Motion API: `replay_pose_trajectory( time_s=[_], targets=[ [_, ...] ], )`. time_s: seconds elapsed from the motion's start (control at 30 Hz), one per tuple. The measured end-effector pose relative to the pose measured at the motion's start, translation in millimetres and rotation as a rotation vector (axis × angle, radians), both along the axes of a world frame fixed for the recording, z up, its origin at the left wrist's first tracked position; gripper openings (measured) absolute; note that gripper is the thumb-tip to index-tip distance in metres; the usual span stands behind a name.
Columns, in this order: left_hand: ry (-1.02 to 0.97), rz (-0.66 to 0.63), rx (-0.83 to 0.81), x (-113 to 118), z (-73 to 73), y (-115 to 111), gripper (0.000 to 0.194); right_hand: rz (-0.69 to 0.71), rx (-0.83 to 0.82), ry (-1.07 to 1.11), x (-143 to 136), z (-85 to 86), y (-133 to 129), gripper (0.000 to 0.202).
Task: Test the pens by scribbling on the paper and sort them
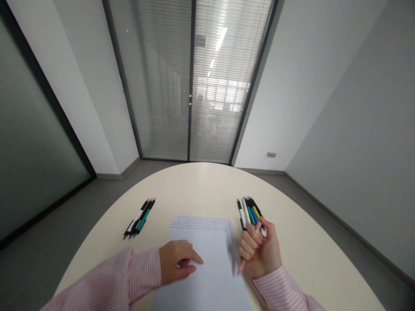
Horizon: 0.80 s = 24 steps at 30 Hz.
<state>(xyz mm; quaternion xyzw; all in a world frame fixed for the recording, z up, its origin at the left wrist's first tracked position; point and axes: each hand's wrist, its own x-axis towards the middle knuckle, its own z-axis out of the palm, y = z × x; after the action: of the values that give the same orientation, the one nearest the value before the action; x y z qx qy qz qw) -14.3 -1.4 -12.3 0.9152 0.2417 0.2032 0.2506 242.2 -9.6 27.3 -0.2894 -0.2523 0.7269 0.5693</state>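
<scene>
Right grip (261, 250) is closed around what looks like a slim pink pen (241, 267), whose lower end pokes out below the curled fingers beside the right edge of the sheet of paper (201, 287). Left grip (173, 259) appears to hold nothing: thumb and index finger are loosely apart over the sheet, and whether the fingertips touch it I cannot tell. Such a pen is probably light, stiff and hard to break, with a smooth barrel that may roll or slip; the lower barrel seems the best place to take hold. The sheet looks thin and likely creases under a hard pinch, so a flat, gentle hold suits it. No container shows; other pens lie loose on the cream bench (201, 190), a left group of pens (143, 219) and, just beyond the right grip, a right group of pens (246, 211)
</scene>
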Motion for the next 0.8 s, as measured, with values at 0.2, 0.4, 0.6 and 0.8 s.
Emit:
replay_pose_trajectory(
  time_s=[0.2, 0.4, 0.6, 0.8],
  targets=[
    [-0.002, -0.001, -0.001, -0.4, -1.2, 0.3, 0.021, -0.155, 0.068, 0.039, 1.9, -7.8, 5.5, 0.030],
    [0.009, 0.009, 0.010, 0.0, -1.3, 0.3, 0.021, -0.662, 0.207, -0.297, 44.7, -0.7, 21.2, 0.038],
    [-0.008, -0.001, 0.004, 0.8, 0.5, -0.3, 0.022, -0.952, 0.177, -0.585, 108.8, -8.1, 28.5, 0.037],
    [0.012, 0.007, 0.009, 1.3, -0.3, -0.2, 0.021, -0.970, 0.045, -1.139, 137.2, -35.3, 32.6, 0.028]
  ],
)
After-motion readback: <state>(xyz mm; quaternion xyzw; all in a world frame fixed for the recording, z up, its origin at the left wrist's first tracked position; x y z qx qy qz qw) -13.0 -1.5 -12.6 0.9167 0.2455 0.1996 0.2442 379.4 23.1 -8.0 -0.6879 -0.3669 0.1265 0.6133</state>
